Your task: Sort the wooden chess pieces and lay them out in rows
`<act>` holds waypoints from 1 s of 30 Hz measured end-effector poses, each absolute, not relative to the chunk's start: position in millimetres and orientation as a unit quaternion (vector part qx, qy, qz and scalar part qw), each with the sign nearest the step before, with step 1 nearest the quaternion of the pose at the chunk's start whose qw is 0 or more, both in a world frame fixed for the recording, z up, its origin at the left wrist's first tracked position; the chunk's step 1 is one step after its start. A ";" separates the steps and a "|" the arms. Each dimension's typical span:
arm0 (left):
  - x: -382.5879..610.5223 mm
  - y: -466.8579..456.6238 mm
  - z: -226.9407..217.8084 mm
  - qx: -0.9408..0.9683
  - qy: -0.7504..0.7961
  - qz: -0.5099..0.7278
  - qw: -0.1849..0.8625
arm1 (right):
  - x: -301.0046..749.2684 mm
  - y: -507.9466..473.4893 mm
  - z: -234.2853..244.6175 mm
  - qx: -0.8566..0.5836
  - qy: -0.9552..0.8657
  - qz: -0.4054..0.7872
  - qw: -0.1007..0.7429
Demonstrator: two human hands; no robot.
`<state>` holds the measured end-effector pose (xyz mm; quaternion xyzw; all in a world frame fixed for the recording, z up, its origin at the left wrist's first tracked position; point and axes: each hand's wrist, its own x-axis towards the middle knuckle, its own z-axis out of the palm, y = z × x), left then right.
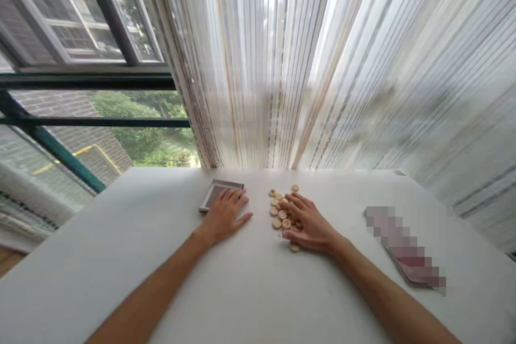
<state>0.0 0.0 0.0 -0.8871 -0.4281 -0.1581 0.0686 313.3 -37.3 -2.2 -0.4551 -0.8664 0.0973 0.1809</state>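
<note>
Several round, pale wooden game pieces point(276, 223), some with red markings, lie in a loose cluster on the white table. Over the right side of that cluster is my right hand point(308, 223), fingers spread and partly hiding the pieces beneath. Whether it presses on them I cannot tell. My left hand point(228, 212) rests at the near right part of a shallow open box point(208, 196) with a pale rim and a greyish inside. Its fingers are apart, with the thumb stretched out to the right, and nothing shows in its grasp.
The white table point(217, 295) runs back to a striped sheer curtain point(258, 91). At right lies a pinkish flat object point(407, 252), blurred by pixelation. A window point(100, 102) with dark green bars stands at the left, trees and brick walls outside.
</note>
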 end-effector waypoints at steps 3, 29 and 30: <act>10.8 6.0 -5.3 -0.874 -0.447 -0.175 0.070 | 307.9 -39.4 -6.3 -0.425 -0.879 0.107 0.187; 97.0 -5.7 -7.7 -0.929 -0.309 -0.197 -0.051 | 316.0 -37.7 -12.2 -0.453 -0.822 0.097 0.331; 96.2 -4.8 -7.1 -0.928 -0.308 -0.201 -0.053 | 315.3 -39.0 -11.4 -0.447 -0.834 0.099 0.308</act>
